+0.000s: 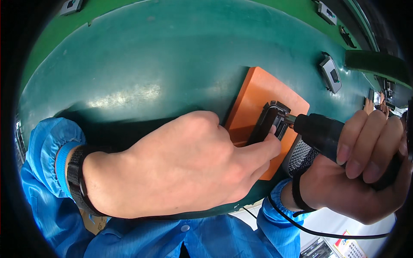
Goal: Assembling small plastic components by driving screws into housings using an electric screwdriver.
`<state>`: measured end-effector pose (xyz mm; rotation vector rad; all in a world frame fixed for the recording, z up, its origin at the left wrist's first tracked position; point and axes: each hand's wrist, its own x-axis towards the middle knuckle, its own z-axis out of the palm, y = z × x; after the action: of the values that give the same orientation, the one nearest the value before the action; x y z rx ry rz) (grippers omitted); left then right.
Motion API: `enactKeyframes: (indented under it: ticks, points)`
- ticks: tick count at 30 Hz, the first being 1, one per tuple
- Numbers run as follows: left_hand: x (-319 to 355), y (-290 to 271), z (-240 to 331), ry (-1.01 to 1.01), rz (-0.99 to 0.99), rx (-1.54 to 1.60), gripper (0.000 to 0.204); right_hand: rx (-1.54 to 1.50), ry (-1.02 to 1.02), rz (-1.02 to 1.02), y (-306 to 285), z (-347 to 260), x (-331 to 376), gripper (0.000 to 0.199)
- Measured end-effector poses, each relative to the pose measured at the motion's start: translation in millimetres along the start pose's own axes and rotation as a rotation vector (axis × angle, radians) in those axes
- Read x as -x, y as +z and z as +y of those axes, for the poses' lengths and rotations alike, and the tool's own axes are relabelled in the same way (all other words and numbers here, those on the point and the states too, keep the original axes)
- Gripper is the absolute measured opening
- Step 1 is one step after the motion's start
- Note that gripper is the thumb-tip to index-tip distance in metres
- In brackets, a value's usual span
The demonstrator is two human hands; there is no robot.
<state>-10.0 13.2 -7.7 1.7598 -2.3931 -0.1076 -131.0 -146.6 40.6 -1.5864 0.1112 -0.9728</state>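
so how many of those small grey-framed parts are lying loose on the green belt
3: one right of the orange pad, one at the top right edge, one at the top left edge. The hands or rim may hide others.

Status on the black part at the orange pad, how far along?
Done: small black rectangular part sits on the orange flat pad. In hand: left hand steadies it, right hand presses the black powered screwdriver tip into it. Left: similar grey parts wait on the green belt.
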Motion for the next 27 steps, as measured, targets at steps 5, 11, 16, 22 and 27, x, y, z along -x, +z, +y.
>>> enactKeyframes:
  ticks: [5,11,16,22,27]
  points:
    - [7.8,-1.6,-2.5,0.015,-0.01,0.019,0.026,0.0,0.004,-0.009,4.4,2.8,2.0,0.019]
    - [-0.6,0.9,-0.6,0.001,0.005,0.021,0.027,-0.003,0.008,-0.026,1.3,5.5,-1.9,0.018]
    - [-0.4,1.4,-0.5,-0.002,0.036,0.025,0.028,-0.003,0.011,-0.047,3.2,6.2,-2.0,0.018]
    - [-0.8,2.2,-1.8,0.019,-0.002,-0.033,0.03,0.023,0.017,-0.029,4.2,7.3,0.0,0.019]
    - [-0.4,4.5,-0.1,0.005,0.043,-0.028,0.028,-0.056,0.017,-0.103,4.5,11.0,0.4,0.02]
